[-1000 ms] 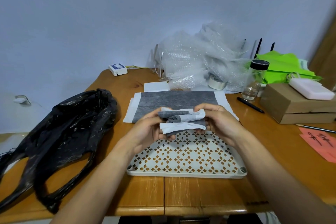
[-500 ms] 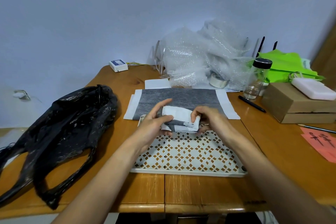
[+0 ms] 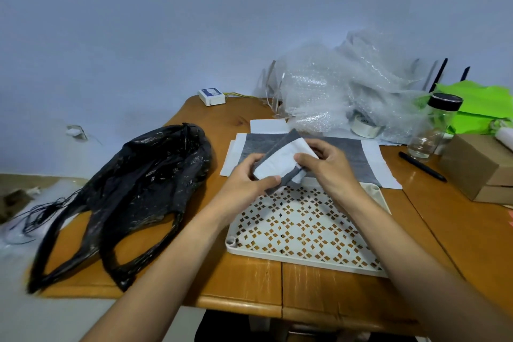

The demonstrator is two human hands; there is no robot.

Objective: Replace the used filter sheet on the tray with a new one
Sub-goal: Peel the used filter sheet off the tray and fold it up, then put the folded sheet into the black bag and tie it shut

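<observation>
Wooden tabletop (image 3: 249, 280) carries the white perforated plastic tray (image 3: 302, 230) nearest the person, and its lattice floor is bare, so the used sheet is already off it. Just above the tray's far edge both hands grip the folded grey-and-white used filter sheet (image 3: 280, 164): the left hand (image 3: 244, 183) pinches its near-left side, the right hand (image 3: 330, 166) closes on its right end, thumb on top. Beyond them the flat grey new filter sheet with white margins (image 3: 361, 155) lies on the table, not yet on the tray. To the left sprawls a crumpled black plastic bag (image 3: 138, 180), probably meant for the discard. By my reading, removal is done; binning the wad and laying the fresh sheet remain.
</observation>
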